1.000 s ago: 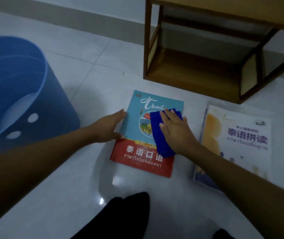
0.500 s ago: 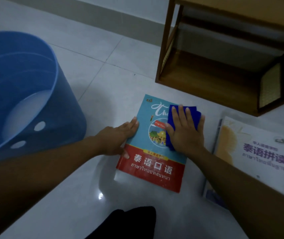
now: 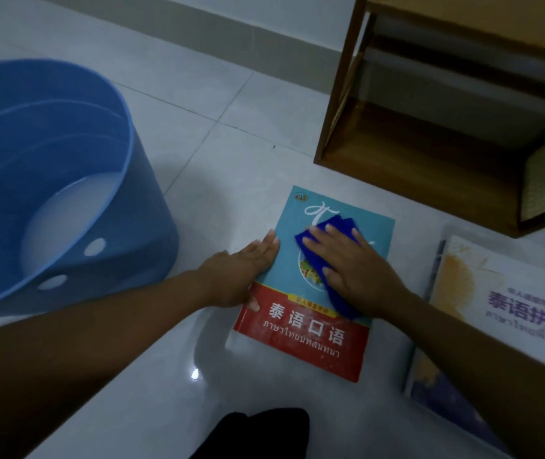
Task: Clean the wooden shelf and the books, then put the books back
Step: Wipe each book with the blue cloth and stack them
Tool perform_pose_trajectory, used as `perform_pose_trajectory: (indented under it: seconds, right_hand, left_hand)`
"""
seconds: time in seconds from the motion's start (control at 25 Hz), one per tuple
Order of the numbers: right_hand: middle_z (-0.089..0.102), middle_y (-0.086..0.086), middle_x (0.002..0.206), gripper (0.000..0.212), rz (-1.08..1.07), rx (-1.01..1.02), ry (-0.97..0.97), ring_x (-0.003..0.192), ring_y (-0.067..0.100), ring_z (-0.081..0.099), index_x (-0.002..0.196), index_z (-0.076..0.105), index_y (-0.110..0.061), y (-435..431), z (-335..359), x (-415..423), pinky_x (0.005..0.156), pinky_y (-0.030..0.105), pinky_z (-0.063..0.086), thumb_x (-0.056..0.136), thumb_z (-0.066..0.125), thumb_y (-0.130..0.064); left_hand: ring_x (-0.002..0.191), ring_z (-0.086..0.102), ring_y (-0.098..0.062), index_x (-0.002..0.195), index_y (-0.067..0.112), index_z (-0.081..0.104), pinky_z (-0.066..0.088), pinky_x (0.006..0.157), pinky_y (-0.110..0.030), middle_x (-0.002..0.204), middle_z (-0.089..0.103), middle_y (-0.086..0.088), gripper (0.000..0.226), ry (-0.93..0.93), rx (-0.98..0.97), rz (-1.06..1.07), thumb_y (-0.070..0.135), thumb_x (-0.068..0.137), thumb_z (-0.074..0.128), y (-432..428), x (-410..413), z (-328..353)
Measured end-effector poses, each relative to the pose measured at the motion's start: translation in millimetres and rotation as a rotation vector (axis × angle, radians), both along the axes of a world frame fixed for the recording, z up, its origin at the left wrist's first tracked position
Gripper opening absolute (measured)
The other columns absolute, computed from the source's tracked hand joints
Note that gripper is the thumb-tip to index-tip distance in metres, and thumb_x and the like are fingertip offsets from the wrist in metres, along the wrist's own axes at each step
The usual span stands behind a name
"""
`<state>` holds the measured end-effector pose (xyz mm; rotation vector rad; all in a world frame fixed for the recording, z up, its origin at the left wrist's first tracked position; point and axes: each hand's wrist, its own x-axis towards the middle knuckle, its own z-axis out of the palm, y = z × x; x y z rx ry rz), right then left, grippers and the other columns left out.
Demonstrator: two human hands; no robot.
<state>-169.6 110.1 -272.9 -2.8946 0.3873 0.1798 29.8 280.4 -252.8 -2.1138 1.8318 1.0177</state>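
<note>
A teal and red book (image 3: 301, 339) lies flat on the white tiled floor in front of me. My right hand (image 3: 354, 270) presses a folded blue cloth (image 3: 334, 294) flat onto its cover with straight fingers. My left hand (image 3: 247, 276) rests on the book's left edge, fingers straight, thumb on the red part. A second book (image 3: 509, 313), white and yellow with purple lettering, lies on the floor to the right. The empty wooden shelf (image 3: 423, 160) stands on the floor behind the books.
A large blue plastic tub (image 3: 138, 226) with some whitish water inside stands at the left. A dark clothed knee (image 3: 257, 432) shows at the bottom edge. A grey skirting runs along the wall at the back.
My right hand has slid the blue cloth across the cover, from the upper right back toward the middle left. The view has shifted a little; my left hand stays on the book's edge.
</note>
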Motion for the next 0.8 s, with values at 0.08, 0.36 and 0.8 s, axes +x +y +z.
perform_pose_trajectory:
  seconds: [0.08, 0.36, 0.8]
  right_hand:
    - [0.017, -0.006, 0.159, 0.059, -0.163, -0.005, -0.018, 0.147, 0.017, 0.012, 0.151, 0.018, -0.027, -14, 0, 18, 0.117, 0.044, 0.005, 0.093, 0.022, -0.035]
    - [0.004, 0.000, 0.161, 0.055, -0.325, -0.056, -0.009, 0.148, 0.022, 0.001, 0.153, 0.006, -0.022, 33, -8, 52, 0.118, 0.050, 0.001, 0.102, 0.020, -0.036]
    - [0.028, 0.007, 0.156, 0.060, -0.417, -0.173, -0.057, 0.144, 0.029, 0.024, 0.150, 0.027, -0.017, 71, -17, -10, 0.114, 0.052, 0.014, 0.094, 0.027, -0.040]
  left_hand:
    - [0.147, -0.004, -0.018, 0.143, 0.023, -0.028, 0.026, 0.114, -0.053, 0.140, -0.040, 0.009, 0.116, 0.020, -0.005, 0.003, 0.048, 0.082, 0.066, 0, 0, 0]
    - [0.147, -0.005, -0.022, 0.146, 0.024, -0.023, 0.024, 0.113, -0.056, 0.155, -0.028, 0.004, 0.116, -0.033, 0.005, 0.045, 0.051, 0.079, 0.067, 0, -4, 1]
    - [0.147, -0.004, -0.019, 0.146, 0.024, -0.023, 0.026, 0.112, -0.055, 0.156, -0.026, 0.005, 0.121, -0.052, 0.018, 0.060, 0.037, 0.076, 0.074, -3, -3, 0]
